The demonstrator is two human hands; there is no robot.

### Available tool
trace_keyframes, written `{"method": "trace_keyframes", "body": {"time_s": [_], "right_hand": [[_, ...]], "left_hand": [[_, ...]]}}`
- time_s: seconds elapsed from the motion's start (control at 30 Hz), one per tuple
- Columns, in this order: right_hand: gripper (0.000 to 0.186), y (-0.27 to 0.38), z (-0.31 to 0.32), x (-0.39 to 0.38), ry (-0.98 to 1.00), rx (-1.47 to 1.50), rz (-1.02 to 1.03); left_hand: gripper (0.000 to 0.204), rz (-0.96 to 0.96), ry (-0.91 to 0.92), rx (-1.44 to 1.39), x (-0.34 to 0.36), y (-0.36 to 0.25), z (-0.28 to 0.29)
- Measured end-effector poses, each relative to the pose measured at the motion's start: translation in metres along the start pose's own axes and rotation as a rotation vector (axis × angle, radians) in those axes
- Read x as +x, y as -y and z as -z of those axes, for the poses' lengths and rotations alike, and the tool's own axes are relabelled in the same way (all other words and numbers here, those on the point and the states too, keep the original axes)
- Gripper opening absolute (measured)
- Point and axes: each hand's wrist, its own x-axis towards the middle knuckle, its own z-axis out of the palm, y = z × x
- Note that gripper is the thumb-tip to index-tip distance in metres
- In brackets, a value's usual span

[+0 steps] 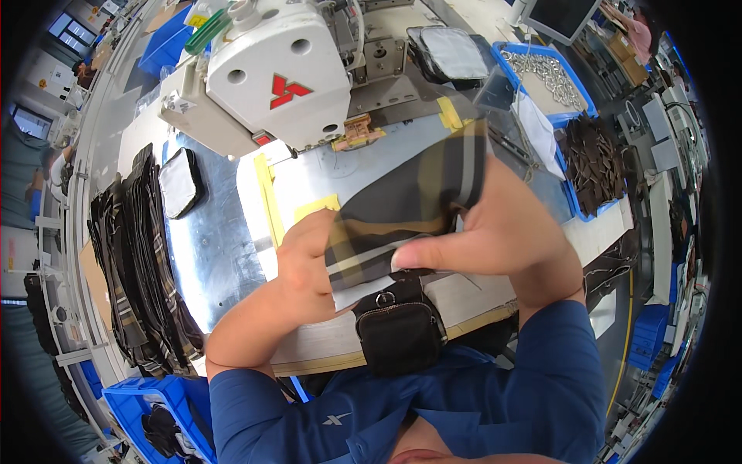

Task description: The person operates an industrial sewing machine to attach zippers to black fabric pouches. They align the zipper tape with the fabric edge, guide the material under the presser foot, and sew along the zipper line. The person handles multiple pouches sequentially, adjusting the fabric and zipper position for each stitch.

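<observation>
Between my hands, above the front of the worktable, a piece of dark plaid fabric [406, 189] with olive, tan and grey stripes is held up at a tilt. My left hand [305, 263] grips its lower left edge, fingers partly behind the cloth. On the other side, my right hand [502, 224] has its thumb pressed on the near edge and its fingers hidden behind. A pale underside shows below the left corner. Just beyond stands a white sewing machine [270, 77], its needle area close to the fabric's far side. A small black zippered pouch [398, 336] hangs at the table's front edge.
A stack of folded plaid pieces [135, 263] lies at left, beside a black-edged white pad [180, 183]. At right are a blue tray of metal rings [506, 58] and a pile of brown strips [591, 158]. A blue crate [127, 406] stands low at left.
</observation>
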Motion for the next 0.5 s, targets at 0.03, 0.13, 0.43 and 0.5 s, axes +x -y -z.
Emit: {"method": "trace_keyframes", "body": {"time_s": [0.03, 0.13, 0.43, 0.5], "right_hand": [[0.043, -0.004, -0.004, 0.0, -0.023, 0.076, -0.038], [0.043, -0.004, -0.006, 0.005, 0.002, 0.251, -0.179], [0.044, -0.013, -0.009, 0.012, -0.024, 0.299, -0.165], [0.05, -0.013, -0.009, 0.013, 0.026, 0.28, -0.191]], "left_hand": [[0.034, -0.011, -0.003, 0.022, 0.002, -0.002, 0.0], [0.037, -0.049, -0.02, 0.07, 0.004, 0.001, 0.0], [0.033, -0.185, -0.212, 0.62, 0.001, -0.025, 0.015], [0.031, -0.346, -0.176, 0.694, 0.004, -0.028, 0.014]]}}
